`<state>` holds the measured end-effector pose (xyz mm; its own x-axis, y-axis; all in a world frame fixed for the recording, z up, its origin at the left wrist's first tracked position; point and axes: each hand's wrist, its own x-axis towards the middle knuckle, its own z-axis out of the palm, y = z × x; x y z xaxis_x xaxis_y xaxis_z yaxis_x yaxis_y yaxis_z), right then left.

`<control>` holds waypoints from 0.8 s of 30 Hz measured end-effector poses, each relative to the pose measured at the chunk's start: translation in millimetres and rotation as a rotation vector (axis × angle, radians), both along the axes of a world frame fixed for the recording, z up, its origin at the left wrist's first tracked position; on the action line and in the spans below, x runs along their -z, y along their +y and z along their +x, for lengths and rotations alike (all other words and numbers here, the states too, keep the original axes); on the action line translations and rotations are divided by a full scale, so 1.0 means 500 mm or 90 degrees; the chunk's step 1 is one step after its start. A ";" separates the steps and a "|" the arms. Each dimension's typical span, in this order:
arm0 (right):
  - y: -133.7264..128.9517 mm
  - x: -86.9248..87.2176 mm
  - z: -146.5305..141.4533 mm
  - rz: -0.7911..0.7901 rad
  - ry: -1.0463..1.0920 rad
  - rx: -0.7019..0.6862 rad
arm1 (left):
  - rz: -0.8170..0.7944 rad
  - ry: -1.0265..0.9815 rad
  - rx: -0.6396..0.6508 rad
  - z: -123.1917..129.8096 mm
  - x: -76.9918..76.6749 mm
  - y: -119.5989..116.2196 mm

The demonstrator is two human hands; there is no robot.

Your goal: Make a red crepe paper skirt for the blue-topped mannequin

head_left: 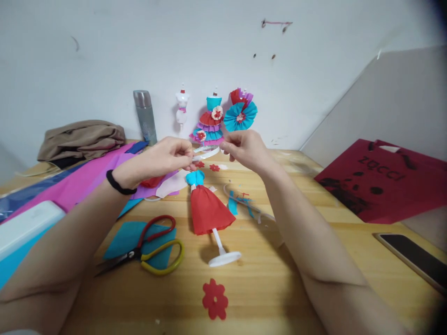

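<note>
A narrow white strip (206,155) is stretched between my two hands. My left hand (173,155) pinches its left end, and my right hand (243,148) pinches the right end. Beneath them a small mannequin in a blue top and red skirt (211,210) lies on the wooden table, its white round base (224,258) toward me. Scissors with one red and one yellow handle (138,253) rest partly on a blue paper piece (120,237). A red paper flower (215,299) lies near the front edge, and smaller red flowers (214,167) lie behind the mannequin.
Against the wall stand a bottle (145,118), a bare white mannequin (182,108) and two decorated ones (212,122). Brown cloth (82,139) and coloured sheets (75,186) lie left. A red bag (380,181) and a phone (412,256) are right. Blue scraps (233,203) lie centrally.
</note>
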<state>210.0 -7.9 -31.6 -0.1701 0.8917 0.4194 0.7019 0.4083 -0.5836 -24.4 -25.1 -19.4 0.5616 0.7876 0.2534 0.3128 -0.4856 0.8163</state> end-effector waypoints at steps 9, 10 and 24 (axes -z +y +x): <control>0.063 0.032 0.049 -0.050 0.114 0.079 | -0.035 -0.186 0.041 -0.010 -0.014 -0.011; 0.068 0.037 0.050 -0.066 0.121 0.076 | -0.038 -0.208 0.045 -0.011 -0.014 -0.010; -0.063 0.034 -0.082 -0.185 -0.153 -0.465 | -0.082 -0.225 -0.101 -0.012 -0.037 -0.024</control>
<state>169.3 -39.2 -48.5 -0.8050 0.5895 0.0667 0.4373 0.6657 -0.6047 -30.2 -36.9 -0.9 0.3262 0.8955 0.3027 0.0643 -0.3405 0.9381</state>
